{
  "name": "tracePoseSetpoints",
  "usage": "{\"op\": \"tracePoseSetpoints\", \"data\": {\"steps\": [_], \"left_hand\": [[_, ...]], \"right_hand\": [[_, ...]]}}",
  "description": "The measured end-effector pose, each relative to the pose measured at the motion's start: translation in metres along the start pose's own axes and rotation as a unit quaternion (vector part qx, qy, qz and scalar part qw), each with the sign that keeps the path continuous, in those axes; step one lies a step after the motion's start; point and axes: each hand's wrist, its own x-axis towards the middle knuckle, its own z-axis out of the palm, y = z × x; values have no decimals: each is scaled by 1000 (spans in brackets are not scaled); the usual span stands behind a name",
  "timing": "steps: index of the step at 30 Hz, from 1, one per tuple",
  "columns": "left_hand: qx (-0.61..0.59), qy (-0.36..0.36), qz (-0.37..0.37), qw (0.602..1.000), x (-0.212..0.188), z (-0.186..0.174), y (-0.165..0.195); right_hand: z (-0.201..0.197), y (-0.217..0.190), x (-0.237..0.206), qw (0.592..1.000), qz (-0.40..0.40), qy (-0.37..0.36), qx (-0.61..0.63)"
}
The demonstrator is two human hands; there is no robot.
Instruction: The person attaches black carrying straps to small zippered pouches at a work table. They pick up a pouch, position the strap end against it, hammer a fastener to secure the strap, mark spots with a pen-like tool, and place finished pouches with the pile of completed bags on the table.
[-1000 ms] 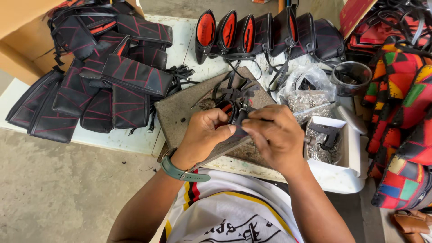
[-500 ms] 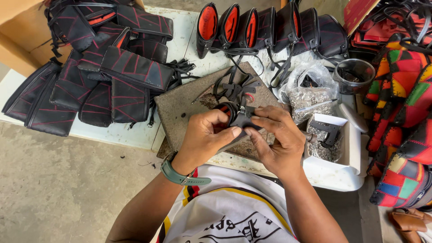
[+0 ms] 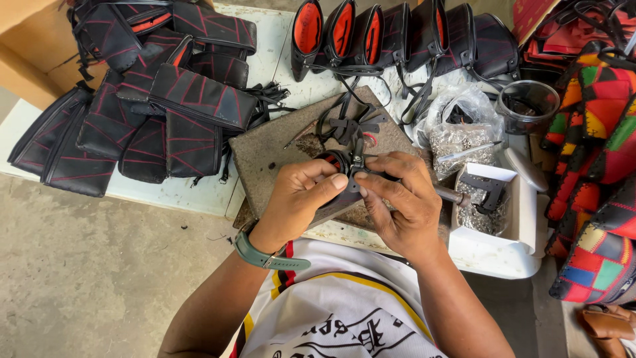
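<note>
My left hand (image 3: 301, 197) and my right hand (image 3: 401, 199) meet over a worn stone slab (image 3: 265, 149) on the white table (image 3: 172, 192). Together they pinch a small black pouch with a red-orange lining (image 3: 336, 161) and a black strap piece (image 3: 358, 151) rising from it. My left thumb and forefinger press the pouch from the left. My right fingers close on the strap end. A green watch (image 3: 255, 253) sits on my left wrist. A hammer handle (image 3: 452, 195) pokes out behind my right hand.
Black pouches with red stitching (image 3: 165, 99) are piled at the left. A row of open pouches (image 3: 371, 33) stands at the back. A plastic bag of metal fittings (image 3: 457, 129), a white tray of rivets (image 3: 493, 209) and colourful patchwork bags (image 3: 596, 172) lie to the right.
The view has shifted slightly. My hands have stayed over the slab, with the fingers regripping the pouch and strap a little lower and closer together.
</note>
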Motion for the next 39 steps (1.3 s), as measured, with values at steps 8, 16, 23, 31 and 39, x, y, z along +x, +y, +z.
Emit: {"op": "tracePoseSetpoints", "data": {"steps": [8,16,23,31,39], "left_hand": [[62,17,17,998,3,-1,-1],[71,32,29,997,6,1,4],[72,40,9,997,4,3,10],[180,16,60,982,-3,8,22],[266,-24,83,960,4,19,28]], "right_hand": [[4,6,-2,1000,-13,13,14],[-2,11,7,994,-87,-22,-61],[-11,7,16,982,-142,-61,-106],[-2,13,1,997,-67,-25,18],[-9,45,-9,913,320,-50,246]]}}
